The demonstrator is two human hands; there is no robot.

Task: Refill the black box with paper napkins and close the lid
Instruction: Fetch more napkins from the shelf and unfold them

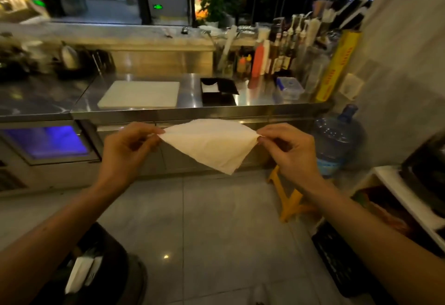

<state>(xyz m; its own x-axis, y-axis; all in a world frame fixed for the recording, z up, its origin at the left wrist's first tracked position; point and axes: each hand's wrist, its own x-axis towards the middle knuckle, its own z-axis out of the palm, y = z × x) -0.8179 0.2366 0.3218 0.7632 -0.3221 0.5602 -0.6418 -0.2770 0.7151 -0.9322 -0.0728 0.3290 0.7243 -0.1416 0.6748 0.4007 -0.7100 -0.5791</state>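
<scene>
My left hand (127,146) and right hand (286,148) each pinch a corner of one paper napkin (212,143), stretched between them in the air — its lower corner hangs down. Beyond it, the black box (218,91) sits lid open on the steel counter (187,107), beside a white cutting board (139,94).

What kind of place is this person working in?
Probably a café or bar's work area: a long stainless steel counter, a row of syrup and sauce bottles, and a white cutting board.
</scene>
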